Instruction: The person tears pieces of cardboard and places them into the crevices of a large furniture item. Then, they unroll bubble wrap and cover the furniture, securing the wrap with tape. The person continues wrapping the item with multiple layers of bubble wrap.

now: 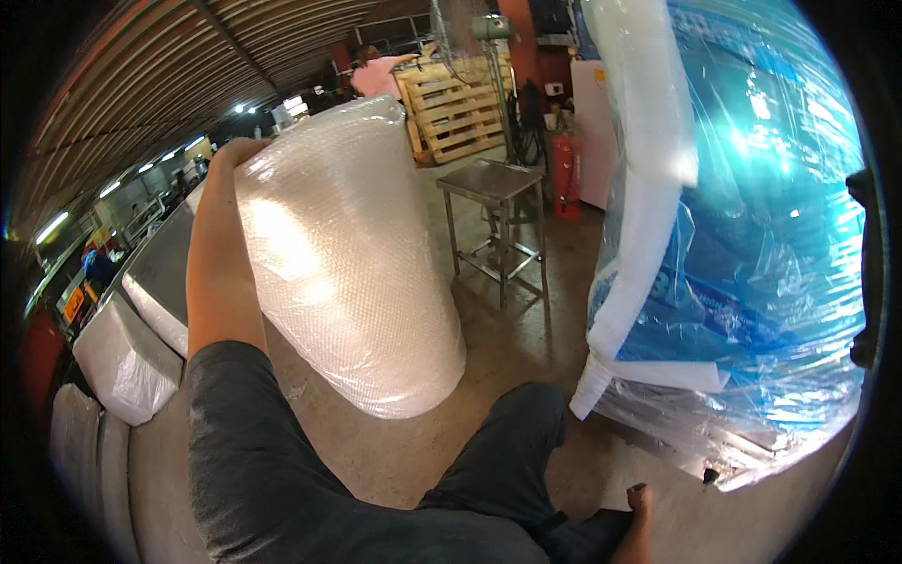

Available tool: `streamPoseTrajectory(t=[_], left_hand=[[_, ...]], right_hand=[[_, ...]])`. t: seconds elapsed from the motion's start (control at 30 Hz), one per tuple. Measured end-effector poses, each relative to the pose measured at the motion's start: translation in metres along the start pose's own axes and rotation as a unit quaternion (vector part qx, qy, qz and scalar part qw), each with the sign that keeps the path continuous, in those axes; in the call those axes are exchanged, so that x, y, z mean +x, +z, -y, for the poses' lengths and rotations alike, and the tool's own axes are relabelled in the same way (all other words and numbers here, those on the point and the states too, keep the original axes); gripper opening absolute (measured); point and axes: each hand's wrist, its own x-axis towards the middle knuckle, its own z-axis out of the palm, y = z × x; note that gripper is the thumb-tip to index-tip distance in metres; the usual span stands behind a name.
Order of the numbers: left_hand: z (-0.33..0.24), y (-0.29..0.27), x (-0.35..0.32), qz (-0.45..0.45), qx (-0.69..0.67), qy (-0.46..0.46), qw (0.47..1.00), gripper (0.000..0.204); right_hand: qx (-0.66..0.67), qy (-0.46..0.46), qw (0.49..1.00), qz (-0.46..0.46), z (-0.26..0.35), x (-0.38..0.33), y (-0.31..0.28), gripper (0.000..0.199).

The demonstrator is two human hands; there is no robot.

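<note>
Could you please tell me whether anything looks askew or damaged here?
Nothing looks spilled or plainly damaged. The white foam strip on the blue wrapped item looks askew: its lower end bends and juts past the item's edge. The bubble-wrapped bundle also appears tilted, though the fisheye view may exaggerate that.

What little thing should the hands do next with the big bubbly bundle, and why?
Perhaps bring the right hand to the bundle too: it's big, and only the left hand is up at its top edge, while the right hand is low and apart from it.
</note>
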Motion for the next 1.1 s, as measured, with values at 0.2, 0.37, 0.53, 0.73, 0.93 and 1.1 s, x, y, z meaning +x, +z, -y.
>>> streamPoseTrajectory(t=[0.2,0.37,0.53,0.73,0.93,1.1], left_hand=[[-0.013,-0.006,-0.05,-0.47,-0.05,-0.128,0.872,0.051],[-0.078,-0.002,-0.129,-0.632,-0.199,0.087,0.744,0.047],[-0.235,0.181,-0.338,-0.196,-0.385,0.335,0.838,0.041],[-0.402,0.433,-0.562,0.608,-0.571,0.083,0.545,0.044],[-0.465,0.445,-0.585,0.676,-0.512,0.226,0.479,0.04],[-0.502,0.465,-0.595,0.709,-0.44,0.331,0.441,0.032]], right_hand=[[0.08,0.05,0.995,0.021,-0.016,-0.002,-0.005,0.023],[0.336,0.158,0.9,0.227,0.01,-0.011,-0.059,0.018],[0.437,-0.019,0.867,0.239,0.103,-0.063,-0.149,0.027],[0.675,-0.172,0.675,0.246,0.179,-0.098,-0.201,0.055],[0.744,-0.164,0.641,0.092,0.152,-0.128,-0.208,0.049],[0.612,-0.144,0.778,0.003,0.139,-0.143,-0.206,0.029]])
